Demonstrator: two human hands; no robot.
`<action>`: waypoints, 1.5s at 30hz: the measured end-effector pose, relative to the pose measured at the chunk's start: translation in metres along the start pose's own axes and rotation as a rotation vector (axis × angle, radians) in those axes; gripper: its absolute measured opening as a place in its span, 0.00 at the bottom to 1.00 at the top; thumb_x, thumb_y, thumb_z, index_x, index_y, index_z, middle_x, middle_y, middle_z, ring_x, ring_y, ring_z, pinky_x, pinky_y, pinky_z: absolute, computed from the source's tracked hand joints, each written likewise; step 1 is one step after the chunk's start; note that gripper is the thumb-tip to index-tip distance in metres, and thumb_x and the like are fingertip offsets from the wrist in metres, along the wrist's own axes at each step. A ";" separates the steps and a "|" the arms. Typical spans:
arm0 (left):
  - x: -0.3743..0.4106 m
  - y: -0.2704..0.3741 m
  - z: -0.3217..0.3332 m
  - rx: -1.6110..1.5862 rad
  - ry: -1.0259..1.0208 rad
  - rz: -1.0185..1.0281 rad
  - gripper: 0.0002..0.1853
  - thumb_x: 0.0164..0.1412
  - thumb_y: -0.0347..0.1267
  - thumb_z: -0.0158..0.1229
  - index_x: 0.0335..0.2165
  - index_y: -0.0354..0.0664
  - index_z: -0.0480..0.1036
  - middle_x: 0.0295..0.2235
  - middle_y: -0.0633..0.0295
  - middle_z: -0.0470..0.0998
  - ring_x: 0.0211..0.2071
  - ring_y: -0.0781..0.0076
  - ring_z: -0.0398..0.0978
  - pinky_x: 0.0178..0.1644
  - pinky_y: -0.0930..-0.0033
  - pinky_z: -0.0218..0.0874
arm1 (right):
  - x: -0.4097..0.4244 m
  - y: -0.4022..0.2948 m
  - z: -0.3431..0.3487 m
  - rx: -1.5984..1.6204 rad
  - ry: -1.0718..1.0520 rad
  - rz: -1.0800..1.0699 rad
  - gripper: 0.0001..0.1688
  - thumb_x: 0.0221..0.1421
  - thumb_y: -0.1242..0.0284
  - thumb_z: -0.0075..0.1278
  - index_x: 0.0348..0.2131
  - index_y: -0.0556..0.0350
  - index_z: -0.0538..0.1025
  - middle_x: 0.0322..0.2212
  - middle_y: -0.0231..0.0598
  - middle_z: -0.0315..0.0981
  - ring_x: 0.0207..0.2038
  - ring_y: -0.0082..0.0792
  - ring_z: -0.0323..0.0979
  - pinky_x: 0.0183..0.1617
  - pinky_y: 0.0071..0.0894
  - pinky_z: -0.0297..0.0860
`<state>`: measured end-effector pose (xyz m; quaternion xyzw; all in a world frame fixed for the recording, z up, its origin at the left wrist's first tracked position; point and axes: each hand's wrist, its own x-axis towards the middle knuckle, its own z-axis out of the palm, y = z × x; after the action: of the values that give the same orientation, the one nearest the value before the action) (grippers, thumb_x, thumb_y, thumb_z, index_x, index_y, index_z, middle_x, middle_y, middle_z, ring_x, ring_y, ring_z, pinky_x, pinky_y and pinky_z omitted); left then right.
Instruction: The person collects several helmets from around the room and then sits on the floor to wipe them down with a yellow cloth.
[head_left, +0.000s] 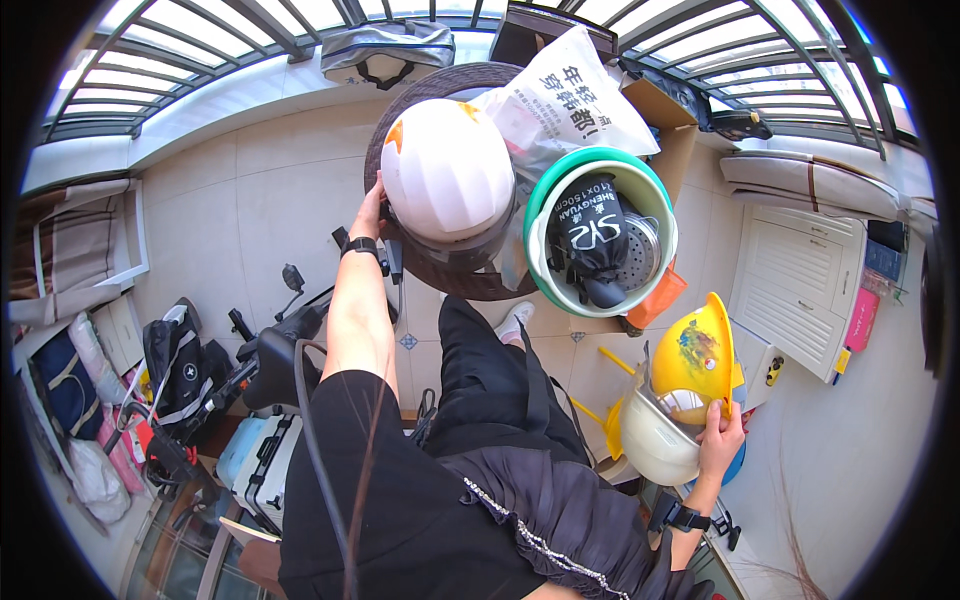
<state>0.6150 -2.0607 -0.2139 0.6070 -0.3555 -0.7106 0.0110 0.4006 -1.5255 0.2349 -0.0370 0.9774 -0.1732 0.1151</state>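
Note:
My left hand (369, 214) grips the near-left edge of a white helmet with a dark visor (450, 172), which is over a round dark woven table (386, 135). On my right side, my right hand (721, 442) pinches the brim of a yellow hard hat (694, 352) with a colourful mark on its crown. A white helmet with a clear visor (660, 442) is directly below the hard hat, touching it. Right of the held helmet, nested green and pale buckets (534, 247) contain a black drawstring pouch (596, 225) and a perforated metal piece (643, 251).
A white plastic bag (577, 105) and a cardboard box (679, 150) are behind the buckets. Bicycle or scooter parts (277, 360) and a suitcase (266, 465) crowd the left. A white cabinet (795, 277) stands at right; a grey bag (390, 52) lies by the railing.

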 end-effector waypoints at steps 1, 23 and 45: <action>-0.004 0.003 0.002 0.005 0.007 0.006 0.32 0.53 0.63 0.45 0.44 0.53 0.73 0.45 0.69 0.73 0.52 0.67 0.61 0.51 0.48 0.47 | 0.001 -0.009 0.002 -0.013 -0.015 -0.022 0.14 0.58 0.65 0.49 0.36 0.60 0.72 0.09 0.28 0.62 0.10 0.16 0.58 0.16 0.19 0.54; -0.102 0.011 0.023 -0.484 -0.468 0.182 0.26 0.56 0.39 0.60 0.51 0.42 0.66 0.43 0.62 0.75 0.41 0.70 0.74 0.47 0.66 0.65 | 0.045 -0.189 0.102 -0.277 -0.268 -0.991 0.14 0.45 0.64 0.59 0.29 0.50 0.74 0.13 0.32 0.71 0.19 0.33 0.72 0.29 0.29 0.68; -0.185 0.045 0.072 -0.236 -0.432 0.406 0.27 0.49 0.24 0.64 0.48 0.35 0.65 0.42 0.61 0.73 0.42 0.68 0.72 0.47 0.68 0.65 | 0.046 -0.160 0.125 -0.202 -0.131 -0.937 0.15 0.47 0.59 0.56 0.29 0.47 0.72 0.15 0.39 0.71 0.20 0.40 0.74 0.23 0.35 0.70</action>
<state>0.5827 -1.9762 -0.0320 0.3534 -0.3785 -0.8427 0.1473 0.3909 -1.7214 0.1668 -0.4953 0.8581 -0.1080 0.0820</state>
